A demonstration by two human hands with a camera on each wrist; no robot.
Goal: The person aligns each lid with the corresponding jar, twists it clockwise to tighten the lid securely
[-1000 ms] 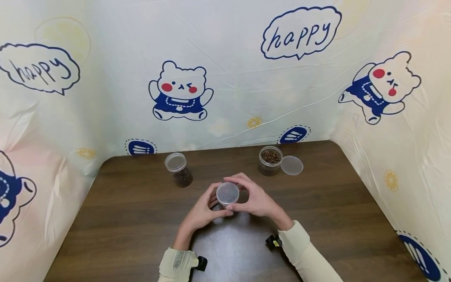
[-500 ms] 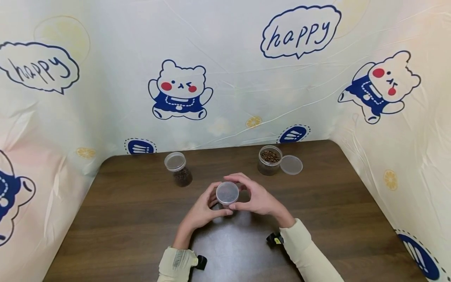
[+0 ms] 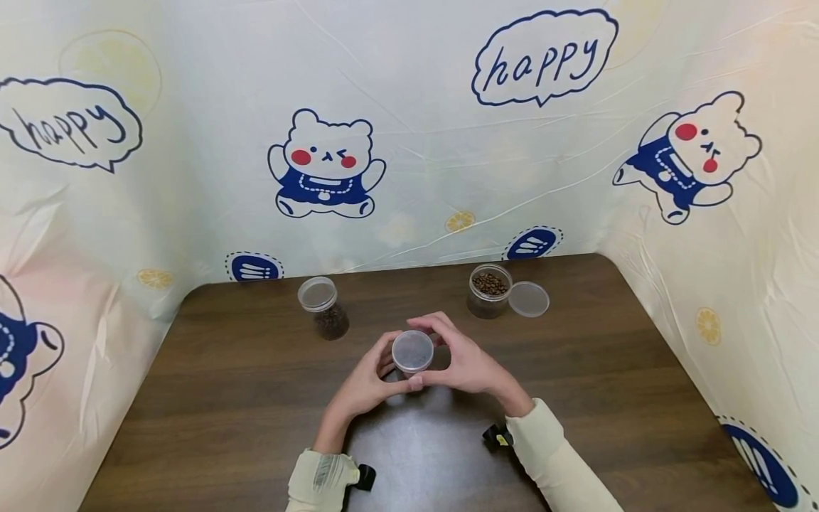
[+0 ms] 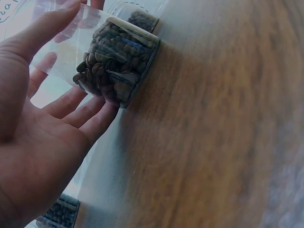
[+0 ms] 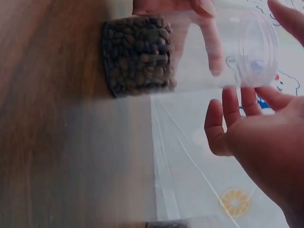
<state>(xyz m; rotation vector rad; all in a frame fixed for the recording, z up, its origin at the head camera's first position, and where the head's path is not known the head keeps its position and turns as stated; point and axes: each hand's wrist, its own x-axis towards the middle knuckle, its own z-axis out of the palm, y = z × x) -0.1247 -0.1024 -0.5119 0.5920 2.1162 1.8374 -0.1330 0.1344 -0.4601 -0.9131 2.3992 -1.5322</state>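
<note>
A clear jar (image 3: pixel 412 350) stands on the table between both hands, a layer of coffee beans (image 4: pixel 116 57) filling its lower part. My left hand (image 3: pixel 366 382) holds the jar's body from the left, thumb in front and fingers behind. At the top, my right hand (image 3: pixel 472 364) grips the translucent screw lid (image 5: pixel 261 50) by its rim, with the thumb at the near side and fingers at the far side. In the head view the two thumb tips nearly meet. The lid sits on the jar; how tight it is, I cannot tell.
A lidded jar of dark beans (image 3: pixel 329 320) stands back left on the brown table (image 3: pixel 243 412). Back right is an uncovered jar of coffee beans (image 3: pixel 490 288), its loose lid (image 3: pixel 530 299) lying beside it. A printed cloth (image 3: pixel 416 142) walls the table's back and sides.
My right thumb shifted slightly right along the lid's rim, then came back left toward the left thumb. The left hand and the jar have stayed in place.
</note>
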